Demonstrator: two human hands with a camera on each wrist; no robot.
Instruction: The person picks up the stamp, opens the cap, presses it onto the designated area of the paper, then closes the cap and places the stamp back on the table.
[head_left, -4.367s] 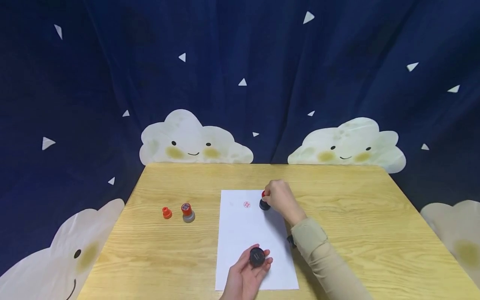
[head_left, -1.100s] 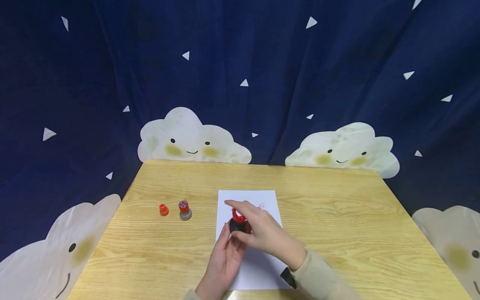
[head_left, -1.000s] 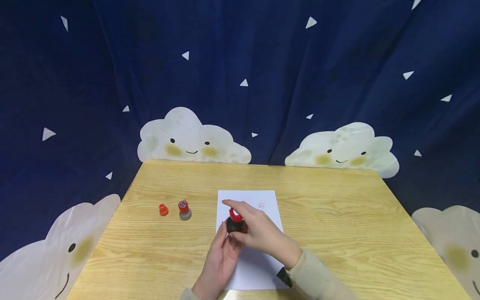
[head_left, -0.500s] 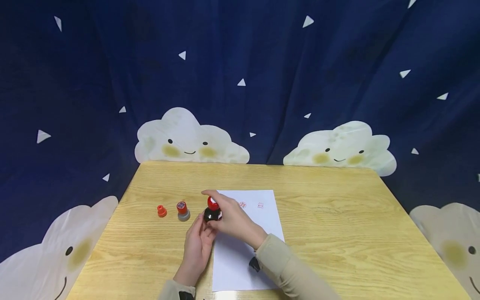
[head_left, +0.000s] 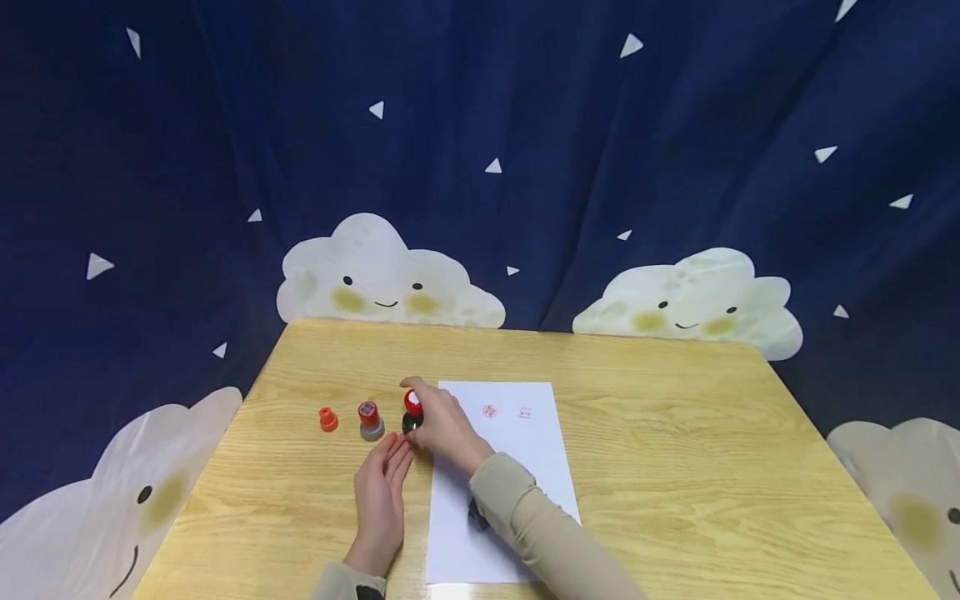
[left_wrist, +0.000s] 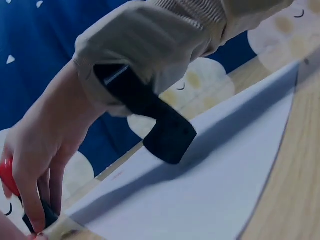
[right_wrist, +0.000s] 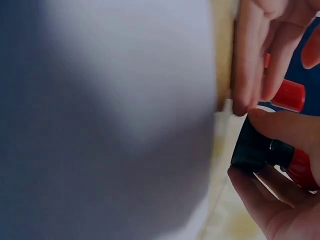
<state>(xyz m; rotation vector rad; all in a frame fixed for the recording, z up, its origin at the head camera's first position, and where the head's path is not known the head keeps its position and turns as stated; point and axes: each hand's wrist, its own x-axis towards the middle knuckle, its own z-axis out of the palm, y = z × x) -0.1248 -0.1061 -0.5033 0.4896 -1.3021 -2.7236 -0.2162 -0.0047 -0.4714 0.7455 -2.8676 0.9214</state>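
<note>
My right hand (head_left: 447,425) grips a self-inking-looking stamp (head_left: 412,403) with a round red knob and a black base, upright at the tabletop just left of the paper's top left corner. In the right wrist view, thumb and fingers close round its black base (right_wrist: 250,147). My left hand (head_left: 381,500) is close beside it, palm turned up, fingers straight, fingertips near or touching the base; nothing lies on the palm. Left of the stamp stand a red-and-grey stamp (head_left: 370,421) with a patterned top and a small orange-red cap (head_left: 328,419).
A white sheet of paper (head_left: 525,475) lies on the wooden table (head_left: 690,467), partly under my right forearm. Two red prints (head_left: 490,411) show near its top edge. Dark blue curtain (head_left: 540,125) with clouds hangs behind the table.
Earlier my left hand held a round black cap while the right pressed the stamp on the paper. Both hands met at the stamp, carried it left off the paper, and the left hand let go.
</note>
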